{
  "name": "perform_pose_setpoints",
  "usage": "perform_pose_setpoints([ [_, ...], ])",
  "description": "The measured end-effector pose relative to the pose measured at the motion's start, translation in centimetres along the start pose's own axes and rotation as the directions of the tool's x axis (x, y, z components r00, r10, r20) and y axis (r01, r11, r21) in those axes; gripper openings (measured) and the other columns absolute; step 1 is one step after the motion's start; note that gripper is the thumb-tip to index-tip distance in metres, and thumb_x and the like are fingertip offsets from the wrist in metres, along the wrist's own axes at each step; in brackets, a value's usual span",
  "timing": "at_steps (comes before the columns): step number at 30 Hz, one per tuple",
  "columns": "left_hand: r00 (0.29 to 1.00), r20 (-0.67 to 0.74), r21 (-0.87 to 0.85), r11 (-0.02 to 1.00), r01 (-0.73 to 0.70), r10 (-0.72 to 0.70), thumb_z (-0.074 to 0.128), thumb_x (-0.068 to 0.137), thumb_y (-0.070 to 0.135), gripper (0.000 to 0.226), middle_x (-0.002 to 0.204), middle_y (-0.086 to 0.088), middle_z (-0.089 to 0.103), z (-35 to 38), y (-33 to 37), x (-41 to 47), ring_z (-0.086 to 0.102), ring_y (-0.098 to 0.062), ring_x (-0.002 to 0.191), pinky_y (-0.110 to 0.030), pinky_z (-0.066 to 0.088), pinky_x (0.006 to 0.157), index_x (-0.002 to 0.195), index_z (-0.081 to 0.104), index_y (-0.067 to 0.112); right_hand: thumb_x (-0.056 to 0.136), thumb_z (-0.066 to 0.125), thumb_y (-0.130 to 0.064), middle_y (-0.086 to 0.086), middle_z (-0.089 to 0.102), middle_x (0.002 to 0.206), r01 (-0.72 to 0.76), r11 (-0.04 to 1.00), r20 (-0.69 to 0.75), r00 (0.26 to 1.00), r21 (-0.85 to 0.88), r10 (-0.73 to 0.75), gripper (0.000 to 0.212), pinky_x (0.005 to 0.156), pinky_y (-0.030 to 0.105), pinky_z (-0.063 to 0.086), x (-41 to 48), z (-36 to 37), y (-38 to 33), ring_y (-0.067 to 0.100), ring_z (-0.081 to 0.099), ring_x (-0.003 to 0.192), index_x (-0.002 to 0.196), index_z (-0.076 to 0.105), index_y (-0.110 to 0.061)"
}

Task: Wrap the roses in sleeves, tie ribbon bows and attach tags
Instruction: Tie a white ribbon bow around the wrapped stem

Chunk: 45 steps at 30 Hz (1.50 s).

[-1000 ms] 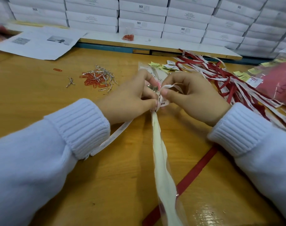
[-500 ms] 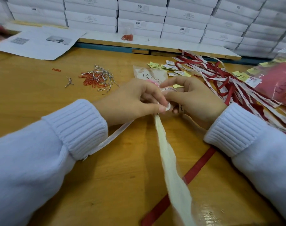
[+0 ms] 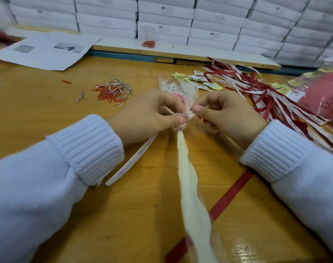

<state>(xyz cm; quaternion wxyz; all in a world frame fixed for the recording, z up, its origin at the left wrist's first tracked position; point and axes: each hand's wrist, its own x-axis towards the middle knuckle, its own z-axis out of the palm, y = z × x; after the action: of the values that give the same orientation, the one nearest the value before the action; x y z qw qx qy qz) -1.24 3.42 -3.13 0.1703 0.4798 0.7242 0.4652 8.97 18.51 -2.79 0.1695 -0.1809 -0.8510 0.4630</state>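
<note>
A sleeved rose lies lengthwise on the wooden table, its cream-wrapped stem [image 3: 190, 186] running toward me and its clear printed sleeve top [image 3: 178, 88] showing beyond my hands. The pink bloom [image 3: 179, 96] peeks out between them. My left hand [image 3: 148, 116] and my right hand [image 3: 224, 116] meet at the sleeve's neck, each pinching the white ribbon [image 3: 188, 115] there between thumb and finger. One ribbon tail [image 3: 131, 162] trails out under my left wrist. A red ribbon [image 3: 230, 196] lies beneath the stem.
A heap of red and white ribbons [image 3: 266, 97] spreads at the right, with yellow-green tags [image 3: 199, 80] beside it and a pink sleeve pack [image 3: 324, 93] at the far right. Paper clips [image 3: 114, 90] sit at the left. Printed sheets [image 3: 48, 50] and stacked white boxes [image 3: 180, 18] line the back.
Both hands have stayed at the sleeve's neck, working the white ribbon; the right hand shifted from holding a loop above to pinching close beside the left thumb. The stem swung slightly.
</note>
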Motion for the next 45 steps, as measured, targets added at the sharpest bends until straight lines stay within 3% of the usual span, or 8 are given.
perform_pose_setpoints([
  [4,0.988,-0.145,-0.002,0.998,0.061,-0.061,0.072,0.081,0.022,0.004,0.09,0.015,0.069,0.0,-0.4,0.4,0.066,-0.008,0.087,-0.033,0.052,0.089,0.078,0.071,0.021,0.088,0.064,-0.014,-0.005,0.063,0.059,0.057,0.993,0.064,0.997,-0.106,-0.05,0.006,0.045,0.012,0.043,-0.1,-0.7,0.0,0.0,0.051,0.045,0.085,0.069,-0.011],
  [8,0.982,-0.169,-0.026,0.996,0.082,-0.086,0.069,0.083,0.024,0.005,0.075,0.006,0.072,0.0,-0.7,0.5,0.067,-0.006,0.073,-0.027,0.053,0.08,0.079,0.07,0.021,0.085,0.066,-0.016,-0.008,0.064,0.063,0.204,0.944,0.211,0.966,-0.26,-0.15,0.006,0.052,0.009,0.044,-0.3,-1.1,-0.3,-0.001,0.056,0.054,0.082,0.07,-0.013],
  [16,0.989,-0.1,-0.031,0.993,0.111,-0.113,0.066,0.086,0.018,0.003,0.072,0.001,0.073,0.2,-0.9,0.5,0.069,-0.011,0.067,-0.029,0.056,0.075,0.084,0.069,0.019,0.08,0.069,-0.022,-0.015,0.067,0.098,0.486,0.839,0.29,0.862,-0.246,-0.415,0.005,0.076,0.03,0.05,-1.0,-0.7,-1.1,0.004,0.061,0.093,0.08,0.073,-0.021],
  [22,0.986,-0.072,-0.029,0.989,0.146,-0.148,0.067,0.085,0.021,0.004,0.074,0.002,0.073,0.2,-0.8,0.5,0.07,-0.012,0.07,-0.025,0.053,0.073,0.083,0.069,0.02,0.083,0.068,-0.014,-0.001,0.073,0.086,0.465,0.855,0.276,0.874,-0.23,-0.401,0.01,0.075,0.036,0.054,-1.0,0.0,-0.9,0.013,0.067,0.08,0.091,0.074,-0.014],
  [28,0.979,-0.085,-0.043,0.982,0.184,-0.187,0.065,0.087,0.024,0.01,0.074,0.007,0.073,0.3,-0.6,0.4,0.069,-0.008,0.071,-0.02,0.053,0.069,0.081,0.073,0.023,0.081,0.071,-0.013,-0.008,0.073,0.084,0.407,0.865,0.199,0.911,-0.295,-0.361,0.01,0.081,0.016,0.05,-1.2,0.9,-0.9,0.001,0.064,0.081,0.089,0.077,-0.016],
  [32,0.975,-0.091,-0.028,0.979,0.201,-0.202,0.066,0.087,0.026,0.01,0.066,0.014,0.07,0.4,-0.5,0.4,0.062,0.005,0.058,-0.012,0.046,0.057,0.079,0.072,0.025,0.076,0.077,-0.009,-0.007,0.069,0.071,0.353,0.885,0.134,0.935,-0.303,-0.327,0.015,0.066,0.011,0.05,-1.2,1.3,-0.8,0.002,0.064,0.069,0.086,0.068,-0.016],
  [40,0.964,-0.142,-0.057,0.974,0.218,-0.224,0.07,0.083,0.029,0.009,0.058,0.018,0.066,0.7,-0.3,0.4,0.054,0.009,0.048,-0.016,0.039,0.057,0.073,0.072,0.027,0.068,0.083,-0.014,-0.002,0.072,0.068,0.151,0.964,0.028,0.988,-0.217,-0.149,0.045,0.08,0.045,0.054,-1.1,2.1,-0.6,0.012,0.066,0.07,0.094,0.047,-0.02],
  [45,0.956,-0.144,-0.083,0.966,0.245,-0.255,0.071,0.082,0.028,0.007,0.069,0.011,0.071,0.7,-0.2,0.5,0.065,-0.005,0.065,-0.025,0.053,0.069,0.077,0.074,0.025,0.07,0.082,-0.017,-0.003,0.071,0.067,0.099,0.963,-0.038,0.993,-0.249,-0.112,0.046,0.081,0.041,0.054,-1.0,2.2,-0.5,0.004,0.064,0.066,0.103,0.051,-0.02],
])
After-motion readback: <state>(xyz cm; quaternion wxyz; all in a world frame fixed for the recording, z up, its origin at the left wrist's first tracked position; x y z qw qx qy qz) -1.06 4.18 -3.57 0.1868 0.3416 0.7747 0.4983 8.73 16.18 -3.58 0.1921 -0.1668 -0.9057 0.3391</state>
